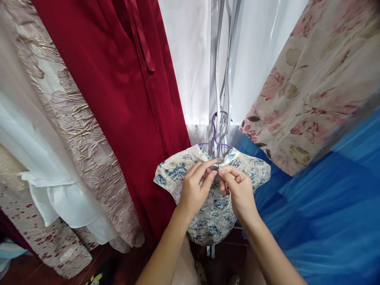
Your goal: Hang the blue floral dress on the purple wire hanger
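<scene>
A short-sleeved blouse (208,221) with blue and yellow flowers on a pale ground hangs in front of me on a purple wire hanger (214,128). At the middle of its neckline, my left hand (196,184) pinches the edge between thumb and fingers. My right hand (237,188) is closed on the same edge just beside it, thumb against forefinger. The two sets of fingertips almost meet. Some small detail lies between them, too small and covered to name.
The hanger hooks onto white metal bars (219,79). Long garments crowd both sides: a dark red dress (124,107), a textured pink one (86,130), a beige floral one (320,91) and blue tulle (323,198). A dark tiled floor (97,259) shows below.
</scene>
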A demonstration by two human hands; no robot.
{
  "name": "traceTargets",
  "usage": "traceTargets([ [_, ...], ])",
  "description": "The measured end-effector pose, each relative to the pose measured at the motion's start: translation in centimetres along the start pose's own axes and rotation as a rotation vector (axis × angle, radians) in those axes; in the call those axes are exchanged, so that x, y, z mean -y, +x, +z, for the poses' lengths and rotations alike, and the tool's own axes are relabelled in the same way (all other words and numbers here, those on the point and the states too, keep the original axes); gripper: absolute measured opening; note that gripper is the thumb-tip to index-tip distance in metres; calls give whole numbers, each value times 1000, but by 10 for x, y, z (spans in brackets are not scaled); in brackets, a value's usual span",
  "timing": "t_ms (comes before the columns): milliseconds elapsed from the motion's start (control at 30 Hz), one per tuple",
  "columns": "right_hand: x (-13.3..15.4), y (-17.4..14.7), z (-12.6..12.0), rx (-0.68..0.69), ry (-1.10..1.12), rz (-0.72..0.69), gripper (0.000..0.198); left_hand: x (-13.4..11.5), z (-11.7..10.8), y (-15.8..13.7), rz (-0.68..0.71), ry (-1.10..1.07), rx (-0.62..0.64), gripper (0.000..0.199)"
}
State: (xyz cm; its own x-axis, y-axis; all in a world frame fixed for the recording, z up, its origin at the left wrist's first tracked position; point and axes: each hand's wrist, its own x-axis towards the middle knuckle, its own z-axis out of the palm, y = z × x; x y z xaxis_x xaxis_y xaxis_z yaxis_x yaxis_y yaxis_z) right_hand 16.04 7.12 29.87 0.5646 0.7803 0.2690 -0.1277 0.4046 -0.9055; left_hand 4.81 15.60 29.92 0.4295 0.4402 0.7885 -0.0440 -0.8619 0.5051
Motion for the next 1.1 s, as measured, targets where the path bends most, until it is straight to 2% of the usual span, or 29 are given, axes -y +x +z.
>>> traceTargets([
  [67, 2, 5, 0, -3, -44, -12, 20, -6, 1, 19, 58, 46, 30, 14],
  [100, 2, 9, 0, -8, -63, -19, 21, -9, 2, 24, 77, 65, 15, 14],
  [167, -2, 15, 1, -15, -95, -27, 22, -14, 2, 32, 91, 89, -56, 16],
  [233, -10, 18, 1, -19, -121, -23, 21, -15, -4, 38, 46, 81, -187, 15],
  [300, -20, 15, -2, -18, -148, 0, 18, -6, -17, 44, -50, 40, -360, 17],
  [367, -31, 8, -9, -5, -162, 29, 15, 14, -36, 49, -160, -36, -543, 18],
  [467, -46, -10, -22, 37, -192, 68, 13, 58, -60, 47, -422, -355, -819, 13],
  [533, -55, -22, -28, 80, -234, 88, 14, 87, -66, 37, -644, -578, -913, 16],
  [600, -67, -32, -32, 110, -273, 117, 15, 108, -59, 20, -831, -693, -881, 23],
  [667, -83, -41, -40, 122, -297, 156, 15, 117, -40, -4, -974, -758, -787, 26],
  [800, -130, -61, -74, 148, -366, 282, 17, 108, 9, -62, -1169, -919, -595, 16],
  [900, -165, -78, -110, 175, -472, 376, 19, 85, 40, -98, -1187, -1005, -495, 21],
  [967, -176, -88, -128, 227, -542, 440, 20, 65, 53, -114, -1129, -1061, -415, 29],
  [1033, -172, -93, -137, 234, -559, 426, 25, 41, 61, -122, -1029, -1124, -247, 29],
  [1100, -155, -94, -136, 156, -500, 389, 36, 15, 66, -127, -929, -1145, 2, 28],
])
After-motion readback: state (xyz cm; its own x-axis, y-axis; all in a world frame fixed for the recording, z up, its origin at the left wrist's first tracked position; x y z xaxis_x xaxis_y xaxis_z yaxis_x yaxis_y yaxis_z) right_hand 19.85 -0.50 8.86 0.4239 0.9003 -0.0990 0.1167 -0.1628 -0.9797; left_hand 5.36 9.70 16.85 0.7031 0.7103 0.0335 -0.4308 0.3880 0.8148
